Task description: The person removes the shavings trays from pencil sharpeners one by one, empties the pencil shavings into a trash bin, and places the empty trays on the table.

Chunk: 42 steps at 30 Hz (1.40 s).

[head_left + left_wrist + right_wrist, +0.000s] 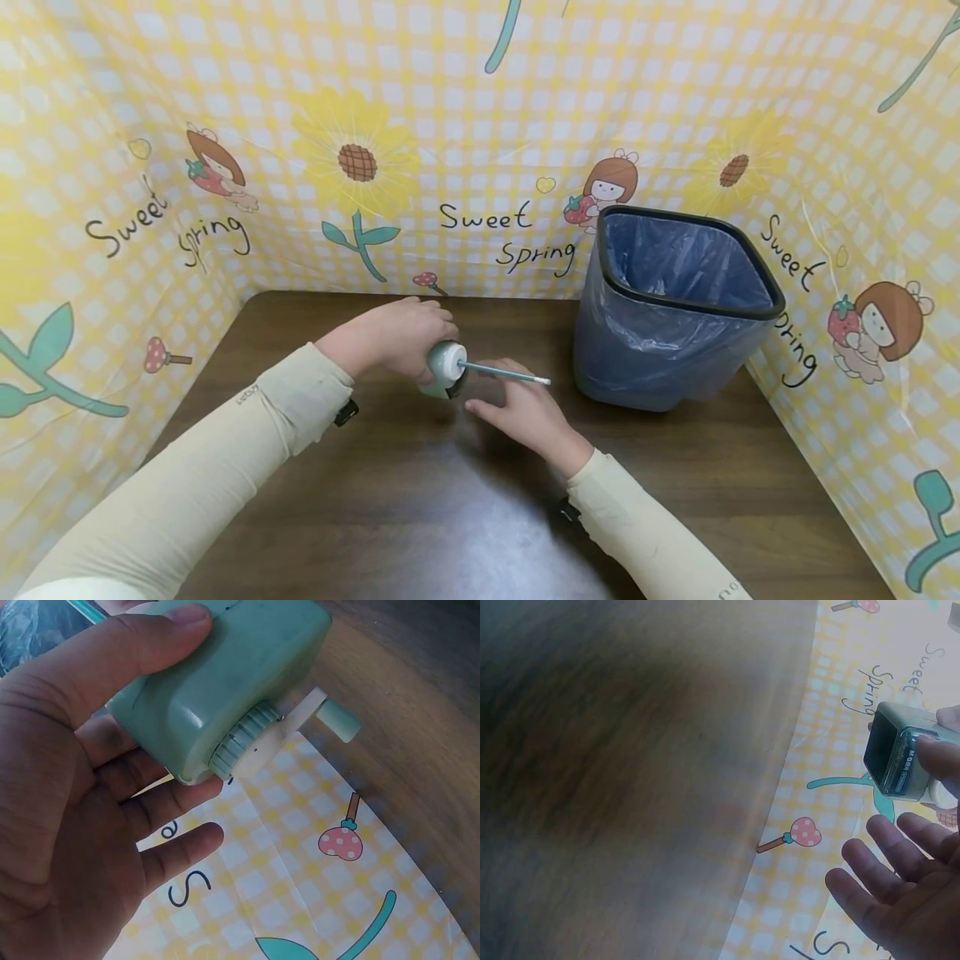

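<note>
A green crank pencil sharpener (435, 385) is held above the table by my left hand (408, 333), thumb on its top and fingers beneath. Its white crank with a green knob (339, 721) shows in the left wrist view. From the white holder at its front sticks a teal pencil (506, 372), white end outward. My right hand (528, 408) is beside the sharpener, fingers spread and relaxed, with the pencil passing over them in the head view. In the right wrist view the sharpener's dark hollow end (883, 746) and a dark label show.
On the right of the brown wooden table (360, 500) stands a bin (645, 354) with a black rim and a blue plastic liner. Yellow checked sheets (465, 125) printed with flowers and figures hang along the back and both sides.
</note>
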Tool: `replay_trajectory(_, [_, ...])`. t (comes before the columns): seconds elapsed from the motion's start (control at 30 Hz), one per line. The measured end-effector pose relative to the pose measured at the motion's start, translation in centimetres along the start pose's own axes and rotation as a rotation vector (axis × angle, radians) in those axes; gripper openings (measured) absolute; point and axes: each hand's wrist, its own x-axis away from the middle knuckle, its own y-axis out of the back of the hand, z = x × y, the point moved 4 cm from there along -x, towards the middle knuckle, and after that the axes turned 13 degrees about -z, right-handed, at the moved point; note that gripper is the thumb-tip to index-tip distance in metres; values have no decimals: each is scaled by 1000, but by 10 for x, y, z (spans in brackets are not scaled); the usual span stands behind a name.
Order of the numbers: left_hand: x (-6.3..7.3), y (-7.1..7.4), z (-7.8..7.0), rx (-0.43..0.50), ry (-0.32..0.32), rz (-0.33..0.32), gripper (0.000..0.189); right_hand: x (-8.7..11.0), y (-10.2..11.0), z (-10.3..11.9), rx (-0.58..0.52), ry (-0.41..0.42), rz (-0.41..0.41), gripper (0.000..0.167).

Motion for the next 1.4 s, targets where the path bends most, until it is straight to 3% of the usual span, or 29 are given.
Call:
replay_trajectory(0.4, [0, 1, -5, 9, 13, 14, 59, -1, -3, 1, -192, -92, 48, 58])
replay_trajectory(0.73, [-1, 3, -8, 19, 4, 11, 59, -3, -6, 1, -180, -105, 31, 59])
replay_trajectory(1.4, [-2, 6, -9, 43, 22, -4, 62, -8, -10, 1, -301, -156, 13, 62])
